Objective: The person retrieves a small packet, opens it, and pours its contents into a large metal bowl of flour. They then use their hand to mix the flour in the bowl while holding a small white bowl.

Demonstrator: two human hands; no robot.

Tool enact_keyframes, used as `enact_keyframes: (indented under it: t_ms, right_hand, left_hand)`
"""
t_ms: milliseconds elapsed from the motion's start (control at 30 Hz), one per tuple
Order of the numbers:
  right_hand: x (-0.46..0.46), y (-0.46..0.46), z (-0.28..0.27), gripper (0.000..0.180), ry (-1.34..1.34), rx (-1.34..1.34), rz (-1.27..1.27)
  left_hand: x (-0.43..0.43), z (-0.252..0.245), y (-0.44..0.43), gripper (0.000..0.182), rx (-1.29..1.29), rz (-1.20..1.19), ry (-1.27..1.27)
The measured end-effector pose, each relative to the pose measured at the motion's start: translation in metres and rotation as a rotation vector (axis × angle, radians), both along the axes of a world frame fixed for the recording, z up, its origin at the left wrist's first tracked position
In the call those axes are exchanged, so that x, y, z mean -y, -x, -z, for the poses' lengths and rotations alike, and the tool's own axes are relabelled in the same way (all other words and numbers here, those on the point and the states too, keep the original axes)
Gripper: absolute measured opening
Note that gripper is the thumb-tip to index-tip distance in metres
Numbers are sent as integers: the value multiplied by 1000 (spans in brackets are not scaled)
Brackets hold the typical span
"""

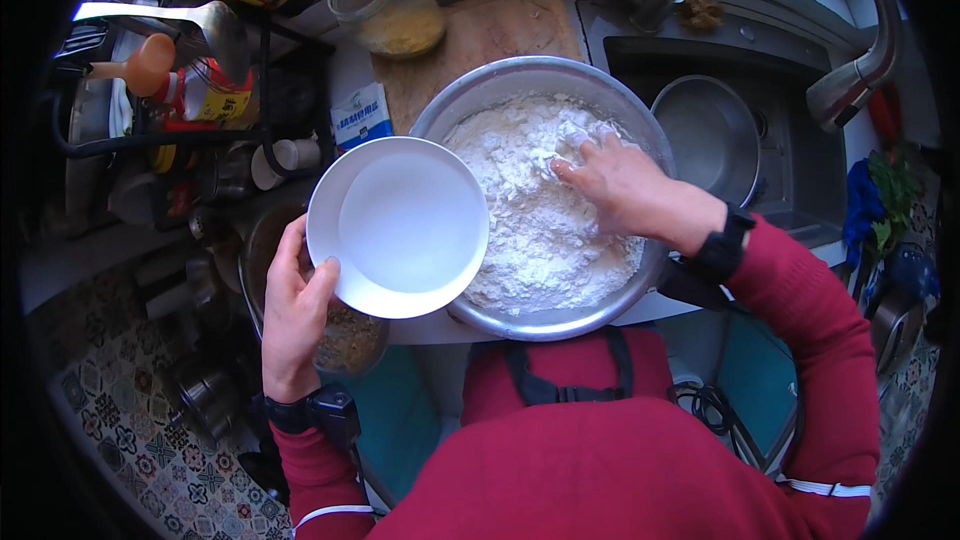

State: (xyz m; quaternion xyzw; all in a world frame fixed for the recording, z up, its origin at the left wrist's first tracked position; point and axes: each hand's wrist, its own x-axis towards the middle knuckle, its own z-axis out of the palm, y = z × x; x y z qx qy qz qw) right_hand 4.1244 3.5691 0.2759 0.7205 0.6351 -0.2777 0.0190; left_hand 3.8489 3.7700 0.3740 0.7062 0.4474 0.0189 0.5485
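Observation:
My left hand [300, 307] grips a white bowl [472, 187] by its left rim, thumb over the edge. Clear liquid, apparently water, lies in the bowl. It is held over the left edge of a large metal basin [540, 326] and hides part of it. Loose, clumpy white flour [517, 240] fills much of the basin. At the flour's upper right is my right hand [615, 172], fingers apart and fingertips coated white. Nothing is seen held in it, though some fingertips are partly hidden in the flour.
Behind the basin lie a wooden cutting board [495, 22], a glass jar of yellowish powder [390, 15] and a blue-and-white packet [361, 116]. A metal pot [709, 135] sits in the right-hand sink [802, 187] under a faucet [847, 90]. Ladles [217, 30] and bottles crowd a left rack.

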Motion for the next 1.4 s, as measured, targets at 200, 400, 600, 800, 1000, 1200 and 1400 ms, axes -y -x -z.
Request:
enact_keyframes:
  t_ms: [200,400,600,800,1000,1200,1400]
  right_hand:
    - [-38,25,27,84,-12,-56,324]
    - [-42,68,19,55,-215,-217,285]
    - [0,106,15,39,-365,-328,65]
    - [29,94,-5,42,-240,80,298]
    - [-12,81,41,71,-106,-19,684]
    - [-34,105,44,42,-176,-294,634]
    - [1,121,9,42,-231,-307,238]
  left_hand:
    - [-12,3,-12,46,20,71,9]
    - [-24,3,-21,45,50,127,11]
    - [-42,0,-33,44,79,187,6]
    - [-61,5,-45,43,73,308,7]
    - [-67,11,-61,42,92,362,41]
    - [-69,11,-75,43,68,411,51]
    - [-65,11,-87,45,67,405,91]
